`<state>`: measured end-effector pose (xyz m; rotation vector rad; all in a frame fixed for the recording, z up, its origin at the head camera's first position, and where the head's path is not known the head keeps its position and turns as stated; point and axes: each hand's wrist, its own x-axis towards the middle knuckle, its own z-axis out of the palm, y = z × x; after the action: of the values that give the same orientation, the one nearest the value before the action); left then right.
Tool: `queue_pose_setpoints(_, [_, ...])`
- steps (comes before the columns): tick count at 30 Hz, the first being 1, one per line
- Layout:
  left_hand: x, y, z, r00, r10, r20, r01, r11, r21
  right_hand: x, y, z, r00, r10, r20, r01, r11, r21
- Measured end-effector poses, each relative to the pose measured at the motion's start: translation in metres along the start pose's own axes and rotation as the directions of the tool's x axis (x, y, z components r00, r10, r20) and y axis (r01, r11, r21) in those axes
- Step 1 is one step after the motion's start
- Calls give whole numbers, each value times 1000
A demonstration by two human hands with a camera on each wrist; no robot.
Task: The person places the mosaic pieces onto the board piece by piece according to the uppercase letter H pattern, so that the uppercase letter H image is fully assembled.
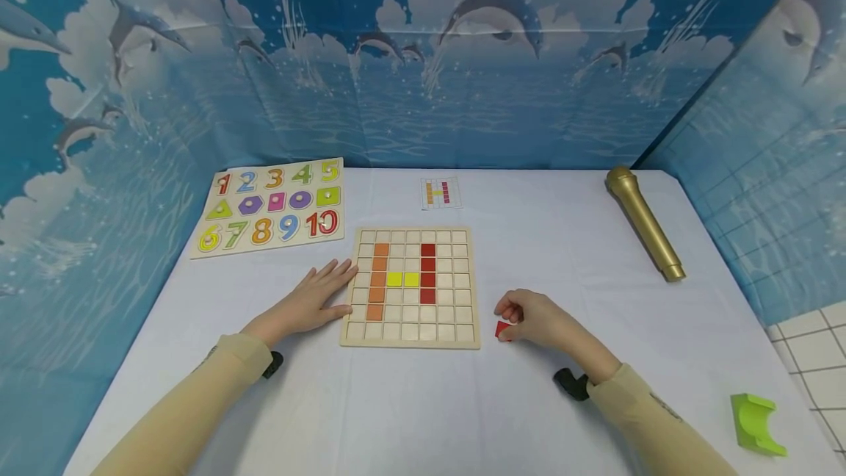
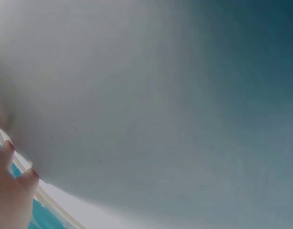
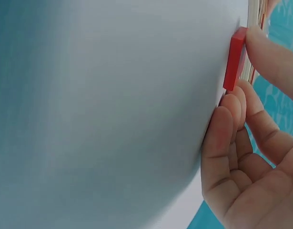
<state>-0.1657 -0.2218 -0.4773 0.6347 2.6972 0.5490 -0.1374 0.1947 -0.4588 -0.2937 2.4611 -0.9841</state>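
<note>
A wooden grid board [image 1: 410, 330] lies on the white table in the head view. It holds a column of several orange tiles [image 1: 377, 278], a column of several red tiles [image 1: 428, 264] and two yellow tiles [image 1: 394, 280] side by side between the columns. My left hand [image 1: 311, 301] lies with fingers spread, fingertips and thumb at the board's left edge. To the right of the board, my right hand [image 1: 537, 318] pinches a square red tile [image 3: 234, 62] between thumb and forefinger, low at the tabletop. Its other fingers are curled loosely.
Behind the board lies a small pattern card [image 1: 440, 193] showing a similar coloured design. A number-and-shape puzzle board [image 1: 267, 204] is at the back left. A gold microphone-shaped object [image 1: 646, 225] lies at the back right, and a green curved block [image 1: 756, 424] at the front right.
</note>
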Motion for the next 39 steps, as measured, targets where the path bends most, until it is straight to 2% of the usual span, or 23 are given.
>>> queue_pose_setpoints(19, [-1,1,-1,1000,2,2,-2,1000,1,-2,-11,2,1000,17,-11,-18,997,-79])
queue_pose_setpoints(23, [0,0,-1,1000,2,2,-2,1000,4,-1,-9,2,1000,21,-15,-21,999,-45])
queue_pose_setpoints(28, [0,1,-1,1000,-2,4,2,1000,6,5,-9,1,999,8,-45,-5,997,77])
queue_pose_setpoints(33, [0,2,-2,1000,-2,4,2,1000,-2,17,-23,3,996,-24,-81,40,979,200])
queue_pose_setpoints(39, [0,1,-1,1000,2,3,-2,1000,-1,36,-46,17,995,-43,-91,61,976,210])
